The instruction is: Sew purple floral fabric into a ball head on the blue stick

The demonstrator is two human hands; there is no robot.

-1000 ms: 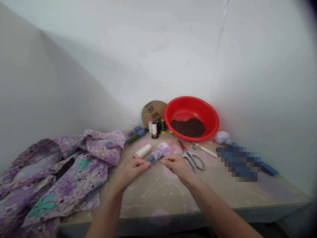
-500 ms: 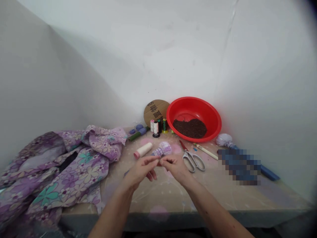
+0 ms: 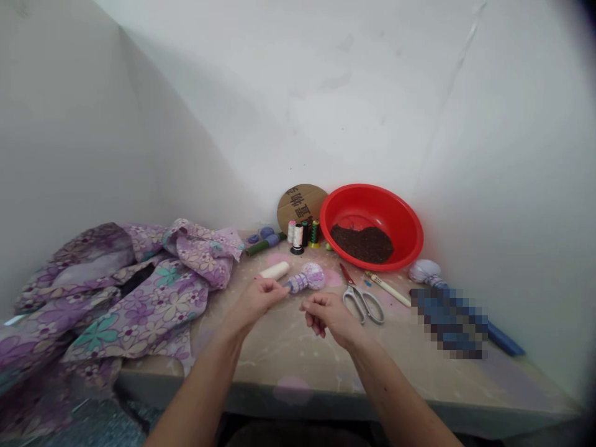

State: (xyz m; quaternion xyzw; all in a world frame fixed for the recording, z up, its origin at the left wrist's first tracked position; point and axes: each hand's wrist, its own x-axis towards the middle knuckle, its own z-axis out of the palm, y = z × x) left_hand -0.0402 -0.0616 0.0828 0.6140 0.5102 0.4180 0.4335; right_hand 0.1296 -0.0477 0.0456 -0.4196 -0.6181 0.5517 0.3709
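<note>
My left hand (image 3: 261, 302) is closed in a pinch. Its fingertips are beside the blue end of a small stuffed cloth bundle (image 3: 313, 276), white and purple with purple thread wound round its neck. Whether they grip it, I cannot tell. My right hand (image 3: 326, 313) hovers just right of it, thumb and forefinger pinched and the other fingers curled. Anything between those fingertips is too thin to make out. A cream thread cone (image 3: 275, 270) lies partly behind my left hand. Scissors (image 3: 361, 301) with a red blade and grey handles lie right of my right hand.
A red basin (image 3: 405, 245) with dark loose material leans at the back by a cardboard disc (image 3: 298, 202). Several thread spools (image 3: 298, 239) stand in front. Flowered fabric (image 3: 153, 298) heaps at left. A second cloth bundle (image 3: 423, 271) on a blue stick lies right, near a pale pen-like tool (image 3: 391, 290).
My hands were together, fingertips meeting in front of the cloth bundle. Now they are apart, left hand slightly left and up, right hand slightly right. The camera view has shifted a little.
</note>
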